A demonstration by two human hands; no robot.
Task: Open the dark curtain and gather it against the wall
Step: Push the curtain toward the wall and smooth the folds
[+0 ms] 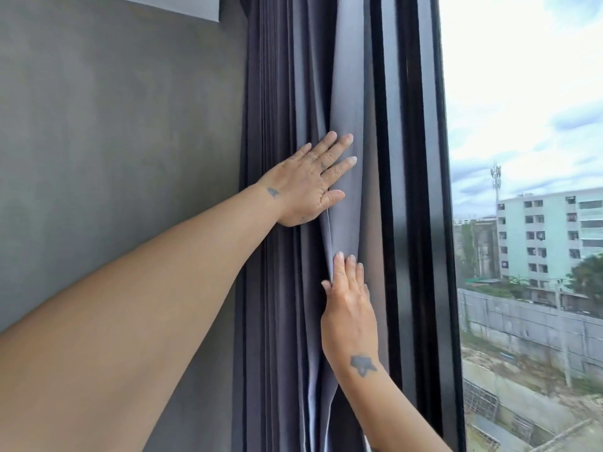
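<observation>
The dark grey curtain hangs bunched in narrow vertical folds between the grey wall and the black window frame. My left hand lies flat on the folds at mid height, fingers spread and pointing right, pressing the cloth. Lower down, my right hand rests flat on the curtain's outer, paler fold, fingers together and pointing up. Neither hand has cloth pinched in it.
A bare window pane fills the right side, with buildings and a mast outside. A pale panel edge sits on the wall at the top. Both forearms reach in from the lower left and lower middle.
</observation>
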